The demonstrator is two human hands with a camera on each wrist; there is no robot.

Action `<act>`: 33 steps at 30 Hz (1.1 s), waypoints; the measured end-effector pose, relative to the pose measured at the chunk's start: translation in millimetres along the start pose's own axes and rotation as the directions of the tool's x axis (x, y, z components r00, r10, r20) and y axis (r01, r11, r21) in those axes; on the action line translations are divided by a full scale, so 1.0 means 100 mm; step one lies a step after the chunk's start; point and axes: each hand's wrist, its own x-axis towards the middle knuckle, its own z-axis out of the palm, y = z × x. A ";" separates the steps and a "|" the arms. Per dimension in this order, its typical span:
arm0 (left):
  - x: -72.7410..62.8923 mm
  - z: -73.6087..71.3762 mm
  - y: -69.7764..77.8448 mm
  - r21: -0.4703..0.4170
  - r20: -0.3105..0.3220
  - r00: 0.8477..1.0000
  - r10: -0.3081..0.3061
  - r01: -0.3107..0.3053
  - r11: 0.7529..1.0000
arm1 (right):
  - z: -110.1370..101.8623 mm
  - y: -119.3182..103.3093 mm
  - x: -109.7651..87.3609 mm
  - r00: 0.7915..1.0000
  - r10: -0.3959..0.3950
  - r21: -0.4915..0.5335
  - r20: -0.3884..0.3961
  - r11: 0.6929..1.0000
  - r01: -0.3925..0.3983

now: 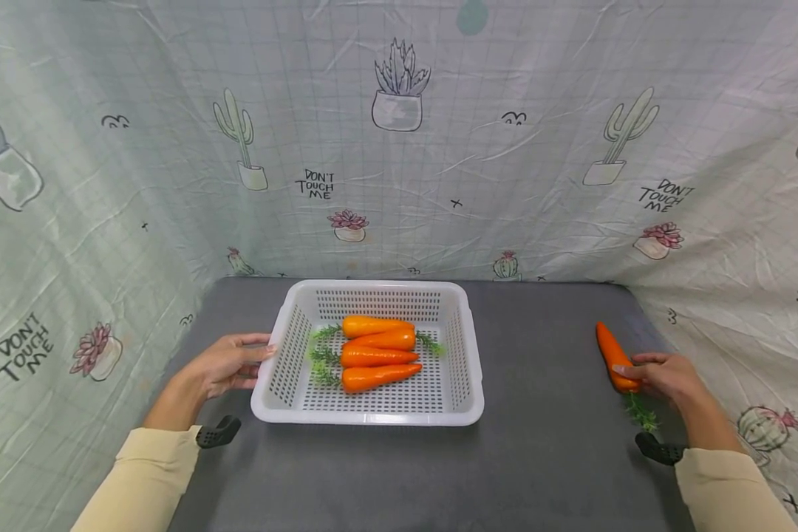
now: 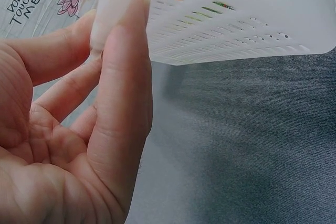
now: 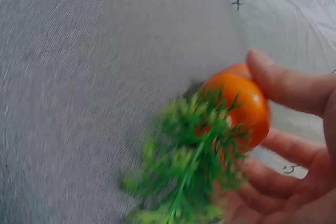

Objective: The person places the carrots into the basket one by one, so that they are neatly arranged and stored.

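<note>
A white perforated plastic basket (image 1: 366,418) stands on the grey table, left of the middle. Inside it several orange carrots (image 1: 379,357) with green leafy tops lie side by side. My left hand (image 1: 229,363) pinches the basket's left rim between thumb and fingers; the left wrist view shows the basket wall (image 2: 241,22) close beside the thumb. Far to the right, my right hand (image 1: 665,375) grips another carrot (image 1: 610,347) near its thick end. Its tip points away from me, and its green leaves (image 3: 184,166) hang toward the wrist.
A pale curtain (image 1: 452,162) printed with potted cacti closes off the back and both sides of the grey table (image 1: 539,414). A stretch of tabletop separates the basket from the carrot at the right. Each wrist wears a black strap (image 1: 218,432).
</note>
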 end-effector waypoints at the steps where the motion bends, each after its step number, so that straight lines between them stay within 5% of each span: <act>1: 0.00 0.00 0.00 0.000 -0.002 1.000 0.000 0.000 1.000 | 0.01 -0.01 0.00 1.000 0.007 0.016 0.005 1.000 -0.007; 10: 0.01 0.00 0.01 0.005 -0.005 1.000 0.004 -0.004 1.000 | 0.05 -0.07 -0.04 0.999 0.025 0.052 0.029 0.998 -0.026; 33: -0.02 0.00 0.00 -0.006 0.012 1.000 0.010 -0.009 1.000 | 0.13 -0.43 -0.06 0.992 -0.083 0.025 0.095 0.996 0.081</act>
